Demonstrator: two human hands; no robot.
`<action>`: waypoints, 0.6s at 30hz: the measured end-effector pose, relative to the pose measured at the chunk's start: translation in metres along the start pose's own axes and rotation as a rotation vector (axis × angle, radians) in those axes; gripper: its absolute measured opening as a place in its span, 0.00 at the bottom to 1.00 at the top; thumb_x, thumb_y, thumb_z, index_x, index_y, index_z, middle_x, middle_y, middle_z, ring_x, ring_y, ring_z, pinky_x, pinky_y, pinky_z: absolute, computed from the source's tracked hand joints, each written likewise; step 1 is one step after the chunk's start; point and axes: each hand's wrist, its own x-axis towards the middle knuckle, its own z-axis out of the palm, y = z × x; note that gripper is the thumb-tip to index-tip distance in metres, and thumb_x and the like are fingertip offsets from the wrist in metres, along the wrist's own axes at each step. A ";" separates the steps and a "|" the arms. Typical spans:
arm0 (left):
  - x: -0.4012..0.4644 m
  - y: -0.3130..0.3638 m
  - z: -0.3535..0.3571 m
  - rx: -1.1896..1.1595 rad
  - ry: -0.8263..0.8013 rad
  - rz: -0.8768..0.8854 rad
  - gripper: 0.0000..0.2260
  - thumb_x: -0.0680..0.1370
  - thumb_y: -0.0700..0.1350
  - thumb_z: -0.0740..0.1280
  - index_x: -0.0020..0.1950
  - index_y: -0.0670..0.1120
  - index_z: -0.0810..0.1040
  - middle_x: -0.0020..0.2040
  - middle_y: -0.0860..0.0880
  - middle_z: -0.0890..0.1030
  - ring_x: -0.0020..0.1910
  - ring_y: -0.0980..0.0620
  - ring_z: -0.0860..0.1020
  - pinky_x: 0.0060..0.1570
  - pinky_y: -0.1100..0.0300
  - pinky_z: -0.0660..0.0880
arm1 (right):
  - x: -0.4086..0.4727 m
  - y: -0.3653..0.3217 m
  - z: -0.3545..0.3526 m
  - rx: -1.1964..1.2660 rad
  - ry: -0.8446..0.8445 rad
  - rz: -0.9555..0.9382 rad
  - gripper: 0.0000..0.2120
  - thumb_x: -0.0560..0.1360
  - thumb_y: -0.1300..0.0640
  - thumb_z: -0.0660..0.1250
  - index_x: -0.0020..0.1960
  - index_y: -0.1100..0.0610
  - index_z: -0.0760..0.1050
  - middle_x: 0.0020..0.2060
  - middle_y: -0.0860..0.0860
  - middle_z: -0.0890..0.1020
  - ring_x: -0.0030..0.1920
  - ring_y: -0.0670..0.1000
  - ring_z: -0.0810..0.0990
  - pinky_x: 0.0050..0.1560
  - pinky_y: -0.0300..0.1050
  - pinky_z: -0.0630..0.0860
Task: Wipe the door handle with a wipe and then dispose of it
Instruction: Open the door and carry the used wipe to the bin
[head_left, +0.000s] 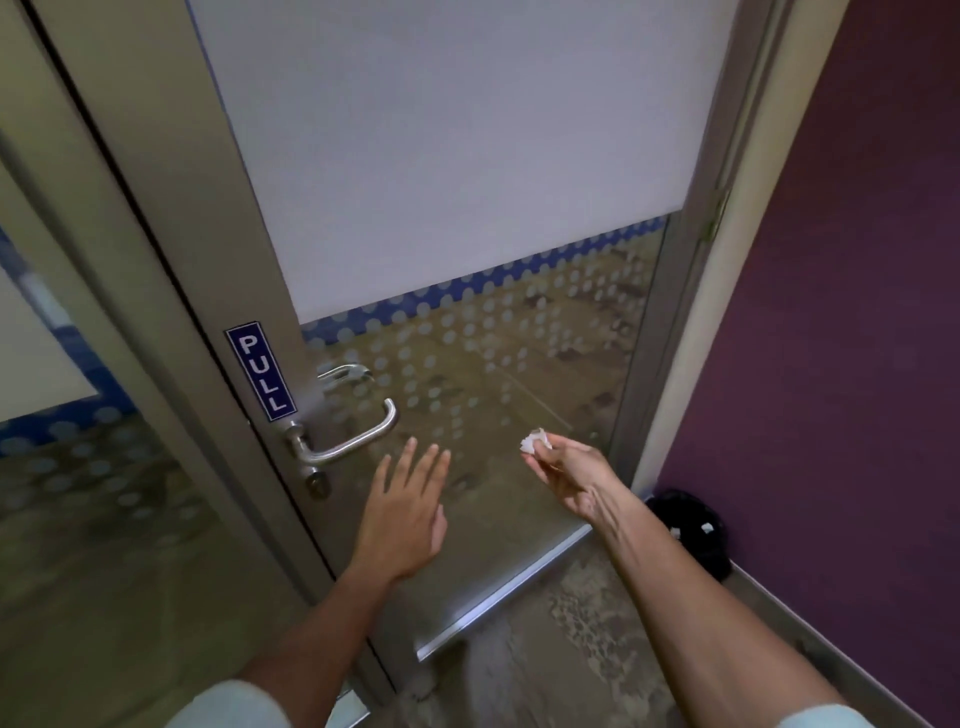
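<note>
Grip: left hand (402, 512) flat, fingers spread, holding nothing, just below the lever door handle (345, 439); right hand (563, 467) pinches a crumpled wipe (535, 442) at its fingertips — well right of the handle. Risk: so small a wad may slip from the pinch, or miss the black bin bag (691, 530) on the floor.

Only legible txt: "PULL", white caps stacked vertically on a blue sticker (261, 371), stuck to the door frame (244, 260) just above the handle (353, 441). No other txt/nos.
</note>
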 end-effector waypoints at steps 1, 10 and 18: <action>0.003 0.008 0.004 -0.019 -0.062 -0.029 0.33 0.71 0.51 0.69 0.77 0.44 0.72 0.75 0.44 0.74 0.76 0.40 0.69 0.71 0.38 0.69 | 0.000 -0.001 -0.007 -0.016 0.013 -0.006 0.18 0.76 0.74 0.64 0.66 0.72 0.72 0.47 0.62 0.81 0.38 0.52 0.83 0.35 0.37 0.82; 0.034 0.085 0.051 -0.134 -0.422 -0.160 0.30 0.80 0.54 0.61 0.81 0.48 0.61 0.72 0.47 0.74 0.72 0.45 0.73 0.67 0.49 0.71 | 0.022 -0.015 -0.104 -0.186 0.135 0.039 0.13 0.76 0.75 0.64 0.59 0.68 0.78 0.40 0.59 0.82 0.35 0.51 0.79 0.30 0.35 0.79; 0.083 0.176 0.081 -0.140 -0.617 -0.169 0.20 0.81 0.54 0.61 0.70 0.46 0.70 0.68 0.45 0.76 0.67 0.43 0.76 0.63 0.51 0.73 | 0.063 -0.031 -0.215 -0.236 0.282 0.146 0.12 0.77 0.75 0.60 0.58 0.71 0.77 0.44 0.59 0.81 0.43 0.53 0.81 0.37 0.39 0.82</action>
